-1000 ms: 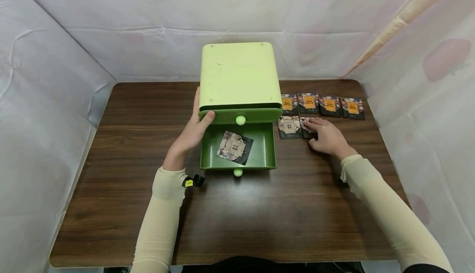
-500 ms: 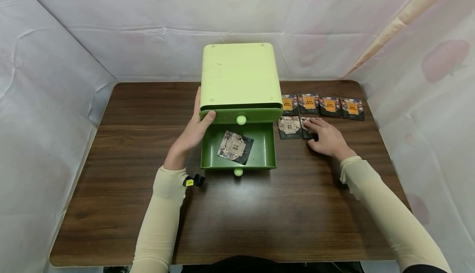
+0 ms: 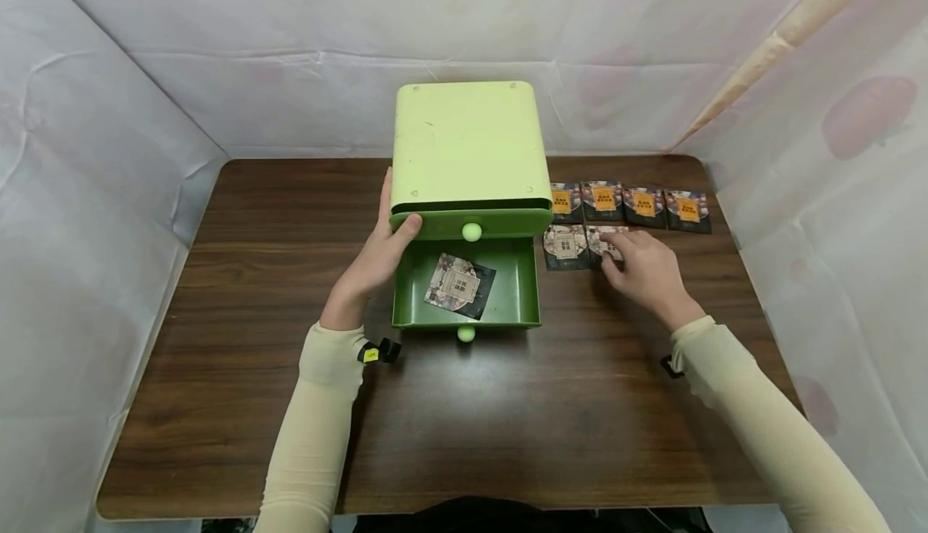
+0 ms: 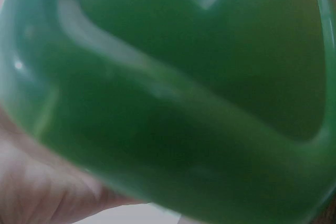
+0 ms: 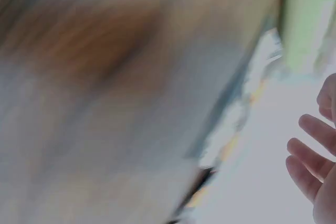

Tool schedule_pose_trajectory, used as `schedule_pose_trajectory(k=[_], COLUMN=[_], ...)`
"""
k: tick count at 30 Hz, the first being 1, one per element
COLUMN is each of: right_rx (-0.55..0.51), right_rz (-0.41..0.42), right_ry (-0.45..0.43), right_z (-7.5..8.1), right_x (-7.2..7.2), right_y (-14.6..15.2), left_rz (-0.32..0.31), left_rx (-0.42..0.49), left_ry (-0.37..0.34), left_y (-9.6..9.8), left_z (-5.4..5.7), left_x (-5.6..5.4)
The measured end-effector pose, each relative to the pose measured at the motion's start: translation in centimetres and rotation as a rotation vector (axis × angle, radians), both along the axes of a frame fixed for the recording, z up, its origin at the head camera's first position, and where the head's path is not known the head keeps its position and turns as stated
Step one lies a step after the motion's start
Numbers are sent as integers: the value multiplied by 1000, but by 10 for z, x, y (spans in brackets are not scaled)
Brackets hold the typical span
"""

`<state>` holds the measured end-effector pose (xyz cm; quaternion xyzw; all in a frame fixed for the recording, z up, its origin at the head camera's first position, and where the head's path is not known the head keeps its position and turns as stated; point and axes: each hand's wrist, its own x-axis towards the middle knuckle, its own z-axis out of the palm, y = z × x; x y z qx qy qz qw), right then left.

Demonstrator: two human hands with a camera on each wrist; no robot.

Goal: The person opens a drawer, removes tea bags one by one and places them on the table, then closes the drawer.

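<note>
A light-green two-drawer box (image 3: 467,142) stands at the back middle of the table. My left hand (image 3: 373,263) holds its front left corner, thumb on the front edge and fingers along the side. The lower drawer (image 3: 511,295) is pulled out, with a square printed packet (image 3: 459,285) lying tilted in it. Green plastic fills the left wrist view, part of the left hand (image 4: 42,187) below it. My right hand (image 3: 648,271) is over a dark packet with a pale label (image 3: 600,245), partly covering it. In the right wrist view its fingers (image 5: 310,158) are loosely bent and apart.
Another pale-labelled packet (image 3: 565,248) lies left of the one under my right hand. Behind them runs a row of several orange-labelled packets (image 3: 644,207). The upper drawer (image 3: 435,225) is nearly closed. White cloth walls (image 3: 304,106) border the wooden table (image 3: 275,436).
My right hand has lifted and shifted slightly right, uncovering more of the packet beneath it. The left hand, the box and the packet in the drawer have stayed put.
</note>
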<state>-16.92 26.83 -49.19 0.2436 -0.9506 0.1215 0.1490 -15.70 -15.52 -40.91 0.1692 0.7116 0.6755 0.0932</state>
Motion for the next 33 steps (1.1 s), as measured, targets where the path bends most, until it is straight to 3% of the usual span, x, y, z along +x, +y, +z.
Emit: schedule_pose_trajectory(k=[6, 19, 25, 28, 33], right_rx=[-66, -132, -96, -27, 125], right_rz=[129, 344, 441, 474, 552], right_ry=[159, 300, 181, 69, -174], right_z=[34, 83, 98, 100, 99], right_x=[17, 50, 51, 48, 39], right_y=[-37, -111, -140, -154, -175], left_rz=[10, 13, 9, 4, -3], left_rx=[3, -23, -3, -9, -12], left_ry=[9, 2, -7, -15, -24], left_y=[-1, -1, 0, -1, -5], left_z=[-1, -1, 1, -2, -18], left_x=[2, -3, -2, -5, -15])
